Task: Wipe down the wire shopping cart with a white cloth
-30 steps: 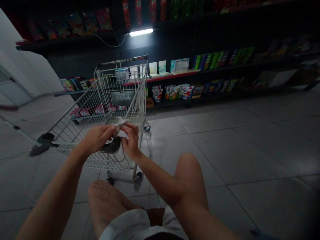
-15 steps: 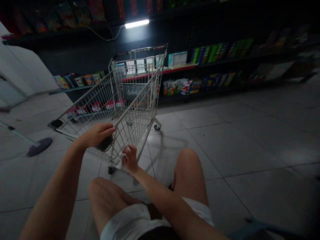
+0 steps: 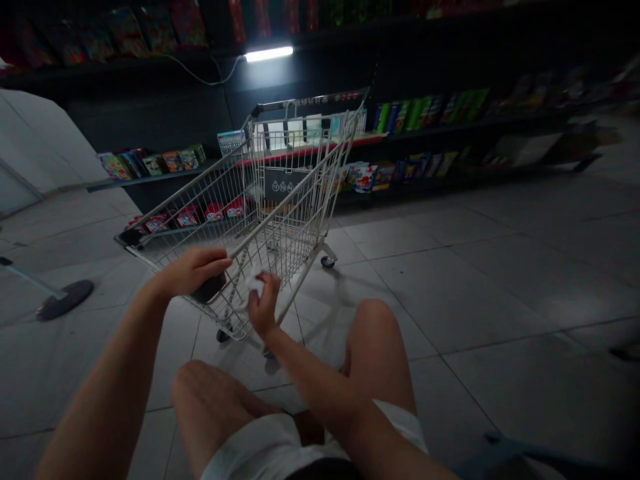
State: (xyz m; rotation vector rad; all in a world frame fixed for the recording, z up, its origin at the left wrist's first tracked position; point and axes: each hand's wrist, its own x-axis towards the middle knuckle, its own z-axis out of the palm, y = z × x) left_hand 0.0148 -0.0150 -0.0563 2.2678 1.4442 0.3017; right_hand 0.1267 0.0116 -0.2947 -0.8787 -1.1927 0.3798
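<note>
A white wire shopping cart (image 3: 280, 200) stands on the tiled floor in front of me, its front end facing me. My left hand (image 3: 193, 270) is closed over the dark corner bumper on the cart's near top rim. Just to its right, my right hand (image 3: 263, 303) pinches a small white cloth (image 3: 255, 285) and presses it against the wire mesh of the cart's front. My bare knees show below the hands.
Dark store shelves (image 3: 425, 127) with colourful packets and boxes run along the back, lit by a tube lamp (image 3: 269, 54). A round dark stand base (image 3: 65, 298) with a pole lies on the floor to the left. Grey floor tiles (image 3: 475, 280) stretch out to the right.
Both hands first held the cloth at the cart's corner. My left hand then gripped the bumper, while my right dropped to the lower mesh and has now moved up a little. The view shifted left.
</note>
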